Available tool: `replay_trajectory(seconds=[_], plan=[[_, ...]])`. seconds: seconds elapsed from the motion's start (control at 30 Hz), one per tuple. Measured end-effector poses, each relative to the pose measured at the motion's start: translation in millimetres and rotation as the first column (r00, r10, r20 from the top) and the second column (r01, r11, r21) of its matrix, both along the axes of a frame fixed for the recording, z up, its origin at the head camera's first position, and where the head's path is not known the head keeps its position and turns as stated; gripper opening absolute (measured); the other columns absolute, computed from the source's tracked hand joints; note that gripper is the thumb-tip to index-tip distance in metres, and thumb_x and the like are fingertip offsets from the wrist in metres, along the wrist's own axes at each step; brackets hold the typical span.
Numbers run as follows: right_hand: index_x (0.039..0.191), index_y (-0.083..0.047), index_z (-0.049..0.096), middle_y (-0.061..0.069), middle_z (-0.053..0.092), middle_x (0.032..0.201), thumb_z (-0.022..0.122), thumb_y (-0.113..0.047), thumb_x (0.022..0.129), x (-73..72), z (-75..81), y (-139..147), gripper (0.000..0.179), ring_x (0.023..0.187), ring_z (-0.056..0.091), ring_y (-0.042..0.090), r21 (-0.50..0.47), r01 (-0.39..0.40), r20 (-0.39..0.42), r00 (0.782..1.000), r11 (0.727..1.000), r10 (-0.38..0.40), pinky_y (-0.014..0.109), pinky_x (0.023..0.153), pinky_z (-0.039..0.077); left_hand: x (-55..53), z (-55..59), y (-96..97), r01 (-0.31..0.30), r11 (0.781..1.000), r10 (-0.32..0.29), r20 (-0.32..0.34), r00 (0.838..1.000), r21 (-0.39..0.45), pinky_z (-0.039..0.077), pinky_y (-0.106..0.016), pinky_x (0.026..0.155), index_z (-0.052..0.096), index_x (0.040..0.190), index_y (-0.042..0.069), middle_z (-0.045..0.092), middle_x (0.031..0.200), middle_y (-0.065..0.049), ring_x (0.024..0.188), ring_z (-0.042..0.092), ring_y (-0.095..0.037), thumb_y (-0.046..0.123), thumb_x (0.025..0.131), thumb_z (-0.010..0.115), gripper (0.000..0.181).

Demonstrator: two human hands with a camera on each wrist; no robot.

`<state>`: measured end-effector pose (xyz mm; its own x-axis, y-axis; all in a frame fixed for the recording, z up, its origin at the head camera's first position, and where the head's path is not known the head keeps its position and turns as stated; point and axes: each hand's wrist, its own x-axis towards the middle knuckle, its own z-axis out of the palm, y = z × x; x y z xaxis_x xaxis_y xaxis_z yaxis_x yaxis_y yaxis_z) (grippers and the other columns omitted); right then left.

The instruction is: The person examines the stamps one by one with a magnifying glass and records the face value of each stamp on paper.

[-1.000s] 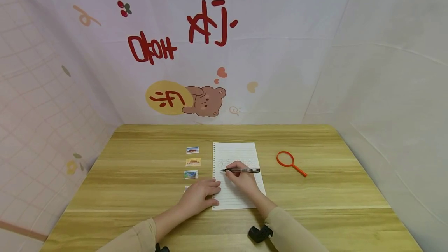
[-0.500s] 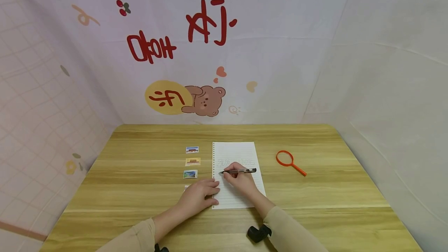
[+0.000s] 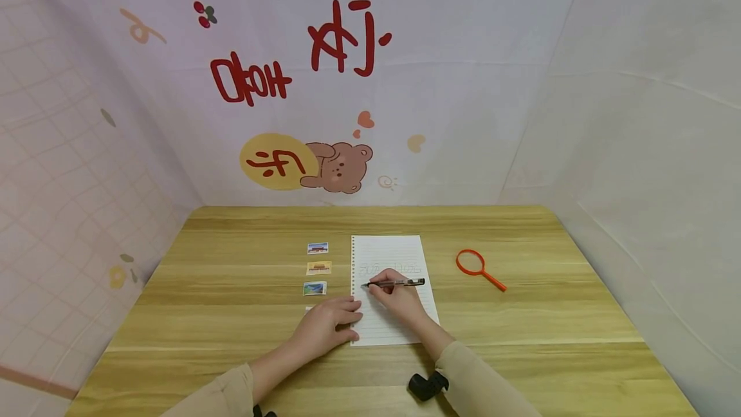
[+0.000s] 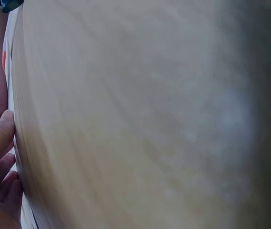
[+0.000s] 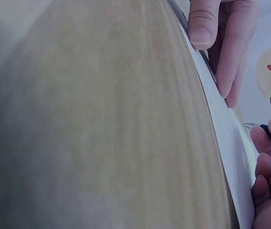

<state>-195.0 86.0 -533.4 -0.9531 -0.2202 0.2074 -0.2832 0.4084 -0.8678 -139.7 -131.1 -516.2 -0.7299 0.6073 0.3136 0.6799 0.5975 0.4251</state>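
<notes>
The right hand (image 3: 401, 302) pinches a slim, dark pen (image 3: 410, 282) in its fingers over white lined paper (image 3: 386, 249) on a wood-grain table (image 3: 243, 262). At the paper's eight o'clock edge rests the left hand (image 3: 326, 327), fingers apart.

- Tabletop (image 3: 532, 333): wood-grained, smooth, faintly glossy.
- Sheet (image 3: 386, 250): matt paper.
- Pen (image 3: 408, 282): smooth plastic (apparently glossy).
- Magnifier (image 3: 494, 281): smooth plastic frame.
- Sleeves (image 3: 477, 375): matt cloth.
- Backdrop (image 3: 457, 108): matt cloth, lightly creased.
</notes>
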Motion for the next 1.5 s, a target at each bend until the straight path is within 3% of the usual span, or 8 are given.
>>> replay_trajectory(seconds=[0.27, 0.53, 0.73, 1.07, 1.33, 1.5], plan=[[0.092, -0.014, 0.071, -0.008, 0.052, 0.066, 0.075, -0.012, 0.088, 0.1, 0.5, 0.3, 0.006, 0.057, 0.045, 0.005, -0.007, -0.009, -0.016, 1.000, 1.000, 0.009, 0.021, 0.051, 0.036, -1.3, 0.0, -1.6, -0.010, 1.000, 0.012, 0.089, 0.996, -0.027, 0.045, -0.044, 0.103, 0.075, 0.117, 0.009, 0.064, 0.131, -0.003, 0.127, 0.055, -0.023, 0.029, 0.084, 0.079, 0.038], [0.091, -0.015, 0.071, -0.010, 0.052, 0.067, 0.075, -0.011, 0.088, -0.9, -2.7, -0.3, 0.007, 0.059, 0.044, 0.005, 0.016, 0.000, -0.067, 0.998, 1.000, 0.001, 0.021, 0.052, 0.037, -0.4, 0.8, -1.5, 0.004, 1.000, -0.004, 0.052, 0.999, -0.012, 0.047, -0.046, 0.100, 0.075, 0.115, 0.007, 0.066, 0.128, -0.006, 0.124, 0.057, -0.026, 0.026, 0.083, 0.080, 0.037], [0.092, -0.016, 0.070, -0.011, 0.054, 0.070, 0.074, -0.013, 0.089, -2.5, -5.8, -0.3, 0.006, 0.061, 0.045, 0.005, 0.029, -0.013, -0.084, 0.996, 0.999, 0.016, 0.023, 0.054, 0.038, -0.6, 1.1, -1.8, -0.005, 1.000, 0.006, 0.065, 0.998, -0.016, 0.046, -0.046, 0.101, 0.075, 0.115, 0.008, 0.065, 0.129, -0.005, 0.125, 0.056, -0.025, 0.027, 0.083, 0.080, 0.038], [0.090, -0.016, 0.070, -0.012, 0.059, 0.073, 0.075, -0.012, 0.087, 1.8, -3.9, 4.5, 0.007, 0.061, 0.045, 0.004, 0.049, -0.117, -0.067, 0.990, 0.992, 0.120, 0.022, 0.055, 0.039, 0.3, 1.9, -2.2, -0.010, 1.000, 0.012, 0.095, 0.995, -0.022, 0.046, -0.046, 0.102, 0.075, 0.116, 0.009, 0.064, 0.131, -0.004, 0.127, 0.055, -0.025, 0.028, 0.083, 0.080, 0.039], [0.087, -0.011, 0.069, -0.010, 0.053, 0.065, 0.071, -0.006, 0.085, 1.0, -7.4, 7.9, 0.006, 0.056, 0.043, 0.003, -0.021, -0.064, -0.075, 0.995, 0.998, 0.063, 0.020, 0.049, 0.035, 0.6, 1.8, -1.8, -0.014, 0.999, 0.018, 0.100, 0.995, -0.037, 0.045, -0.046, 0.102, 0.075, 0.116, 0.008, 0.064, 0.131, -0.005, 0.126, 0.055, -0.025, 0.027, 0.084, 0.080, 0.038], [0.087, -0.009, 0.069, -0.010, 0.053, 0.066, 0.072, -0.007, 0.085, 1.0, -7.3, 8.3, 0.004, 0.057, 0.043, 0.003, -0.008, -0.087, -0.100, 0.991, 0.996, 0.086, 0.020, 0.050, 0.035, 0.3, 0.6, -1.9, -0.019, 0.999, 0.022, 0.095, 0.995, -0.035, 0.045, -0.045, 0.103, 0.075, 0.116, 0.009, 0.064, 0.131, -0.004, 0.126, 0.055, -0.025, 0.028, 0.083, 0.080, 0.038]])
